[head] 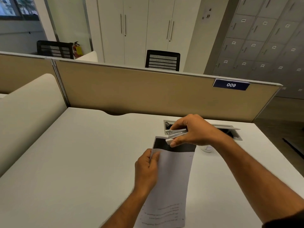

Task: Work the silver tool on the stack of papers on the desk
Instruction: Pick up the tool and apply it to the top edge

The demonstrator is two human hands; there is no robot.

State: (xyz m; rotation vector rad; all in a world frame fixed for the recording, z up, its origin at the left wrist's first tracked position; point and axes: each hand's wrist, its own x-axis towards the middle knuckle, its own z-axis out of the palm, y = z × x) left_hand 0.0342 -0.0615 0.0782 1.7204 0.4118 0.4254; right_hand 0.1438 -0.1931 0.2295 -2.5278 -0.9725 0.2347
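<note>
Down near the bottom, the stack of papers (171, 181) lies on the white desk (74, 162), running from the near edge up toward the middle. It has small lines of print at its near end and a wide dark band across its far end. The left hand (146, 170) comes in from the near side and pinches the left edge of the papers, thumb on top and fingers curled under, so that edge looks lifted a little off the desk.

Just past that, the right hand (194, 130) reaches in from the right. It is wrapped around the silver tool (175, 134), which looks like a stapler, with the fingers over the top and the thumb below. The tool's mouth is partly open and sits at the far left corner of the papers, by the dark band. I cannot tell if the corner is already between the two parts of the tool.

A small white round thing (207, 148) sits on the desk just right of the papers, partly hidden by the right wrist. Behind the right hand is a long slot in the desk with a grey flap (230, 129) tipped up.

Farther back stands a tan divider wall (139, 89) with a dark blue sign (231, 84) that says 009. Over the wall you can see a black chair back (162, 60), tall white cupboards (139, 27), grey lockers (263, 38) on the right, and a red fire bottle (76, 49) on the left
</note>
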